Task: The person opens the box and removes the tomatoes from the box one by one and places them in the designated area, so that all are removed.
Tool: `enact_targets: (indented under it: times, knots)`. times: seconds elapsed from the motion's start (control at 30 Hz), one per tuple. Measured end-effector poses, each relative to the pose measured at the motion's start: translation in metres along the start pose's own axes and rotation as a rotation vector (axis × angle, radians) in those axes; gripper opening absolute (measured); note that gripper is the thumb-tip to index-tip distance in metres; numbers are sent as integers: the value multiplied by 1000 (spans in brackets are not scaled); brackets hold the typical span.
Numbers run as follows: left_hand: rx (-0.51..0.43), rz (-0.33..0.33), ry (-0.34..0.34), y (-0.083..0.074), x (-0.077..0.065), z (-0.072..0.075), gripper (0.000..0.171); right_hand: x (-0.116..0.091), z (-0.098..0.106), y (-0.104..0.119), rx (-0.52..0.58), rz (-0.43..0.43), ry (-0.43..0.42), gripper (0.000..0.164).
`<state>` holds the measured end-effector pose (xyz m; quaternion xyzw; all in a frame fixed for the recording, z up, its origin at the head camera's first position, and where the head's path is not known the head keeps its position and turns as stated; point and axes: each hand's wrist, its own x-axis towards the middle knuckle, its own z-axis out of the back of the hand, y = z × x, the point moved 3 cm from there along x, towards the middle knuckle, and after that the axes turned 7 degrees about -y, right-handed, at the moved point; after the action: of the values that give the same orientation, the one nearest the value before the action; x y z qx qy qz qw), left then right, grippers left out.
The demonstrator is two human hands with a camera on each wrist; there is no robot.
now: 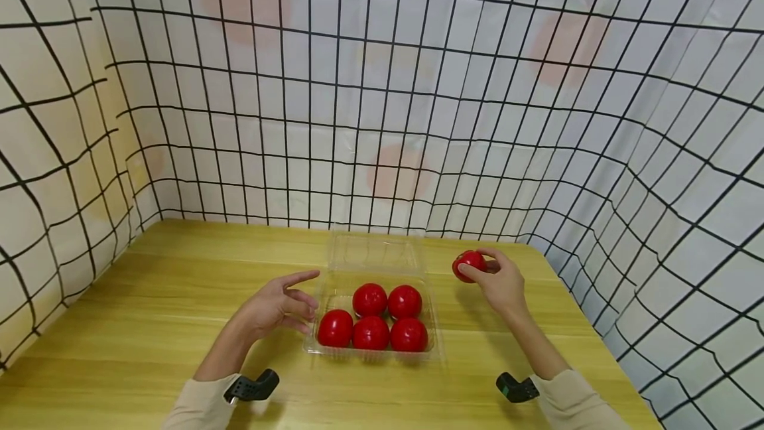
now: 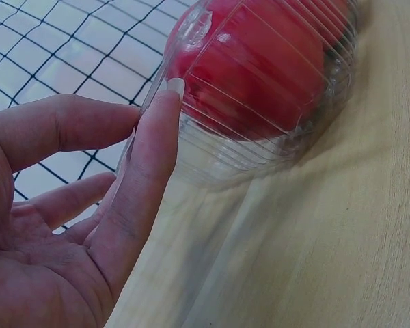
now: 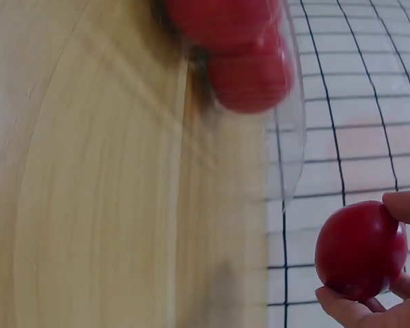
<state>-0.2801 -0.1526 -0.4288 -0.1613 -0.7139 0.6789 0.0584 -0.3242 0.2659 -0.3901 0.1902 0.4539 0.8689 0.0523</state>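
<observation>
Black-gridded white sheeting [image 1: 382, 118] behind a yellow wood-grain counter [image 1: 471, 377]

Head view: a clear ribbed plastic box [image 1: 339, 302] sits on the counter, its clear plastic lid [image 1: 376, 254] folded back towards twelve o'clock, presumably so the inside can be reached from above. Five glossy round red tomatoes [image 1: 371, 334] lie within, three near and two far, the walls likely stopping any rolling. At the box's two o'clock, the right hand [image 1: 504, 284] holds a sixth glossy red tomato [image 1: 467, 263] in the air, at ten o'clock from the palm. The left hand [image 1: 277, 304] is at the box's nine o'clock.

Left wrist view: two fingers appear to pinch the box's thin edge, probably to steady so light a container. The nearest boxed tomato lies at two o'clock from these fingertips, behind the clear wall.

Right wrist view: the held tomato, at four o'clock, is gripped by fingers at its one and seven o'clock; opposed contact suits smooth, round skin. Boxed tomatoes blur at one o'clock, well apart from it.
</observation>
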Motion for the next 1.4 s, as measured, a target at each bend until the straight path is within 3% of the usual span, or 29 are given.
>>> enact_targets:
  times: [0.3,0.63,1.4]
  knots:
    - [4,-4,7,1,0,1,83,8,6,-20,14,-52,-56,59]
    - [-1,0,0,3,1,2,83,14,-2,-34,14,-106,-87,58]
    - [5,1,-7,0,-1,0,84,22,-18,-50,23,-187,-75,58]
